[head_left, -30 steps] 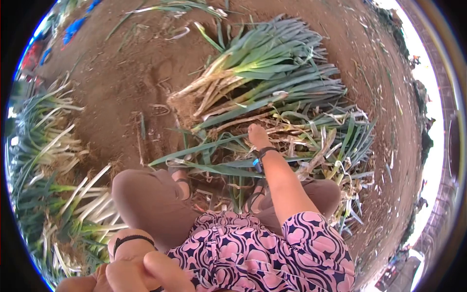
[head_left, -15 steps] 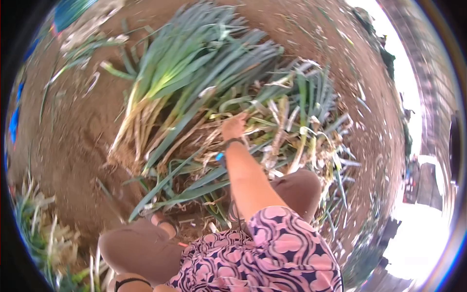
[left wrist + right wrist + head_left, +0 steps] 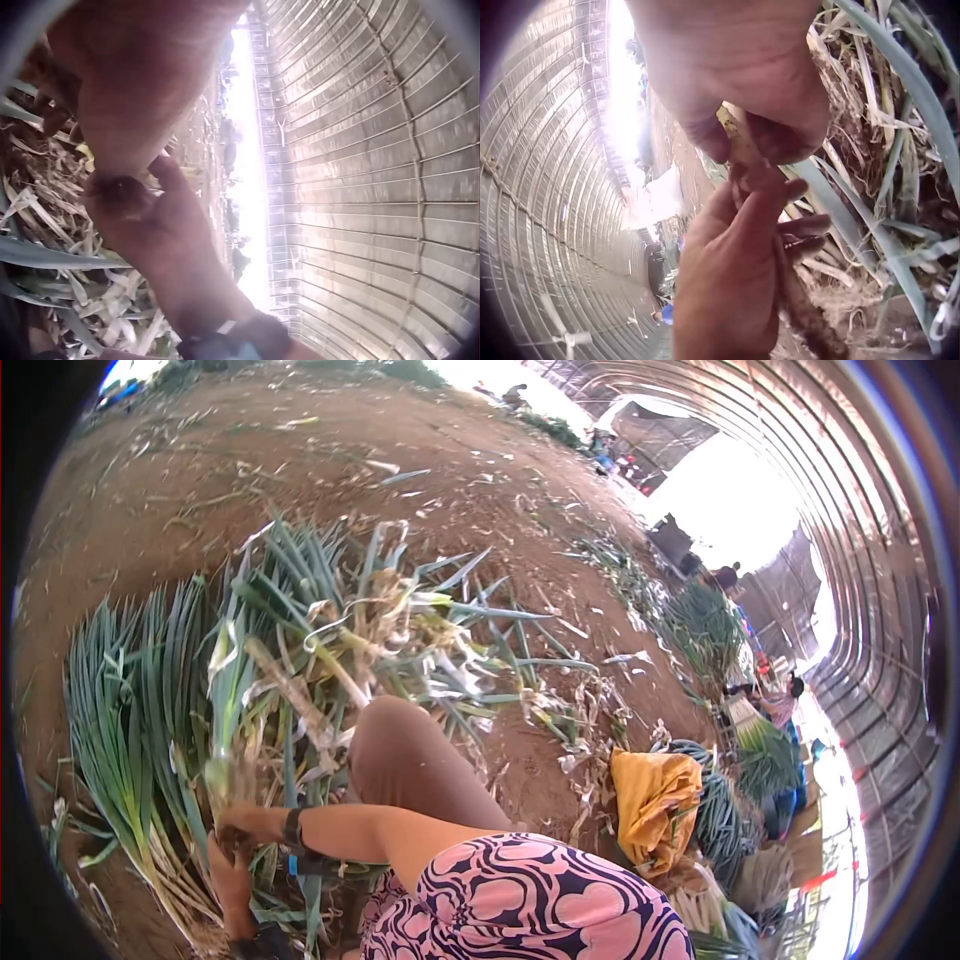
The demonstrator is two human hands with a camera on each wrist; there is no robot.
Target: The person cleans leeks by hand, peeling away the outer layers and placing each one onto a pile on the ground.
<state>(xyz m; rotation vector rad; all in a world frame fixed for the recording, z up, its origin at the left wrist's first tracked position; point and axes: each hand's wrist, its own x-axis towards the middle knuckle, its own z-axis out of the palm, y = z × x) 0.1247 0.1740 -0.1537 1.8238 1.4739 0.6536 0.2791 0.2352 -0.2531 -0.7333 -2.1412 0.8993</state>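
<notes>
Both hands meet on one leek at the left of the head view. My right hand (image 3: 245,823), with a dark band and blue-edged watch at the wrist, pinches the pale, yellowish stalk of the leek (image 3: 741,142). Just below it, my left hand (image 3: 232,885) grips the same stalk between thumb and fingers. The leek's brown, root-like end (image 3: 810,322) hangs below the left hand in the right wrist view. Beside the hands lies a bundle of leeks (image 3: 130,730) with blue-green leaves. In the left wrist view, the hands hide most of the stalk.
A heap of loose leaves and dry trimmings (image 3: 400,630) lies beyond the bent knee (image 3: 410,760). An orange-yellow sack (image 3: 655,810) and more leeks (image 3: 715,810) are at the right. Farther off, a person (image 3: 780,705) sits among bundles under a curved ribbed roof (image 3: 850,490).
The head view has swung to the right. My right hand has left the trimmings heap and come together with the left hand on a leek.
</notes>
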